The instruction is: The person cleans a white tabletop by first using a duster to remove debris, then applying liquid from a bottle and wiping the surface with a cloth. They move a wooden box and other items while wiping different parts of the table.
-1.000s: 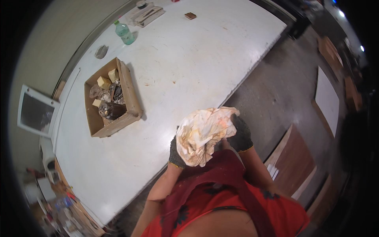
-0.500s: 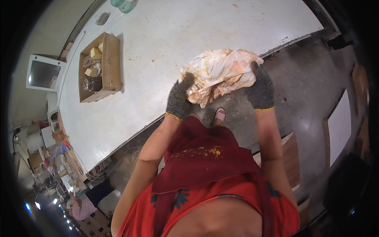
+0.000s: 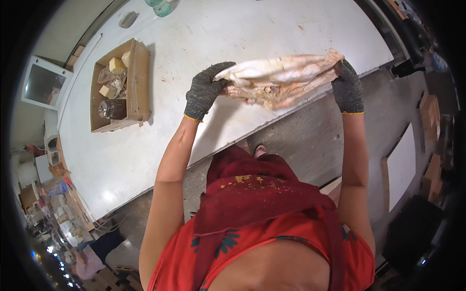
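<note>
A stained whitish cloth (image 3: 281, 75), with orange and brown marks, is stretched sideways between my gloved hands above the near edge of the white table (image 3: 194, 29). My left hand (image 3: 206, 89), in a dark grey knit glove with a yellow cuff edge, pinches the cloth's left end. Its right end is gripped by my right hand (image 3: 348, 89) in a matching glove, the fingertips partly hidden behind the fabric. The cloth's lower folds hang loose and look slightly blurred.
On the table's left stands an open cardboard box (image 3: 138, 87) holding yellowish blocks (image 3: 116, 65) and a dark jar (image 3: 112, 109). Behind it lie a small grey object (image 3: 128, 19) and green plastic bottles (image 3: 160, 7). A white-framed screen (image 3: 46, 82) is at far left. Boards (image 3: 400, 167) lean at right.
My hands have moved farther apart, pulling the bunched cloth into a long, taut strip. The left hand shifted left and up over the table, the right hand to the right.
</note>
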Action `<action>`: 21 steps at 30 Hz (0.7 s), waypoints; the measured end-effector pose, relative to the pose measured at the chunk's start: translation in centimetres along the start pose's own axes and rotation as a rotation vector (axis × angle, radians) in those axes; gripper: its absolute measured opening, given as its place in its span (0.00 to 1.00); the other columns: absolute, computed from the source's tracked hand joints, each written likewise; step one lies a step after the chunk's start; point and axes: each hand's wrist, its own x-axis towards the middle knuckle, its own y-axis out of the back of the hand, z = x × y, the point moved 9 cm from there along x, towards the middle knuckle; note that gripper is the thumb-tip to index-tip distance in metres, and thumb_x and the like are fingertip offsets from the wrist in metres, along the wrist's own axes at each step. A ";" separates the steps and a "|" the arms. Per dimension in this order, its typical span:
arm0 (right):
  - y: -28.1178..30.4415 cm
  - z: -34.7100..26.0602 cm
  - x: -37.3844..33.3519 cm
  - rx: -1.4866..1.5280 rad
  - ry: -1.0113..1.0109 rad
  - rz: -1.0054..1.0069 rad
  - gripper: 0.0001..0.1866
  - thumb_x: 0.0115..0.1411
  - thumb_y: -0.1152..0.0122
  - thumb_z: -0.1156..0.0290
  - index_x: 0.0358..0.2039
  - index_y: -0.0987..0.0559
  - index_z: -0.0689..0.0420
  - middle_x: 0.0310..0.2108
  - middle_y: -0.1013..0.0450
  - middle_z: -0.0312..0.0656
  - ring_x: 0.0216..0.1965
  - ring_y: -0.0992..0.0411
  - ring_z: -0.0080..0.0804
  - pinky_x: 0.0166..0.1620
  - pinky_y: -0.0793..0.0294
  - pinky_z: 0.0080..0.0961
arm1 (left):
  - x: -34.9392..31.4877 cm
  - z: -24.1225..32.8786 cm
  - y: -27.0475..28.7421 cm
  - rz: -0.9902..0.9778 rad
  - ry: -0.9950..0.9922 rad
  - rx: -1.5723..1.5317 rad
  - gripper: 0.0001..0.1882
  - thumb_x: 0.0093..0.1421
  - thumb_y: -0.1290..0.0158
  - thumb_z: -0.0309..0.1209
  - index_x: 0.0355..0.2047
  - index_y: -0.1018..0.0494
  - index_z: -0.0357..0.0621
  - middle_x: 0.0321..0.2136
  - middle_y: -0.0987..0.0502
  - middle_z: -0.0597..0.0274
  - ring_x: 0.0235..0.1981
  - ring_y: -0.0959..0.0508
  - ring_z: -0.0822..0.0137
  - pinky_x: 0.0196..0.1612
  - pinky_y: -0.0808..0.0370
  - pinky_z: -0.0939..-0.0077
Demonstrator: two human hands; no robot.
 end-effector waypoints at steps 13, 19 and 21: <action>3.2 2.4 10.3 0.996 -0.381 0.316 0.17 0.57 0.39 0.70 0.45 0.23 0.65 0.45 0.26 0.44 0.46 0.28 0.33 0.50 0.29 0.28 | 7.2 -3.0 7.9 0.258 -0.206 0.270 0.22 0.52 0.54 0.17 0.46 0.23 0.48 0.39 0.20 0.58 0.38 0.22 0.67 0.45 0.27 0.76; 2.5 3.6 13.3 1.111 -0.466 0.262 0.19 0.57 0.39 0.67 0.47 0.24 0.64 0.45 0.26 0.43 0.46 0.28 0.33 0.52 0.30 0.28 | 5.7 2.8 8.3 0.437 -0.331 -0.022 0.19 0.53 0.55 0.16 0.44 0.23 0.40 0.41 0.21 0.61 0.41 0.24 0.71 0.46 0.28 0.77; 1.4 9.0 15.8 1.308 -0.448 0.064 0.18 0.59 0.41 0.68 0.47 0.25 0.65 0.45 0.26 0.44 0.46 0.28 0.32 0.53 0.31 0.27 | 6.3 4.5 7.9 0.457 -0.340 -0.009 0.16 0.54 0.52 0.18 0.43 0.24 0.38 0.40 0.21 0.61 0.40 0.24 0.71 0.45 0.27 0.77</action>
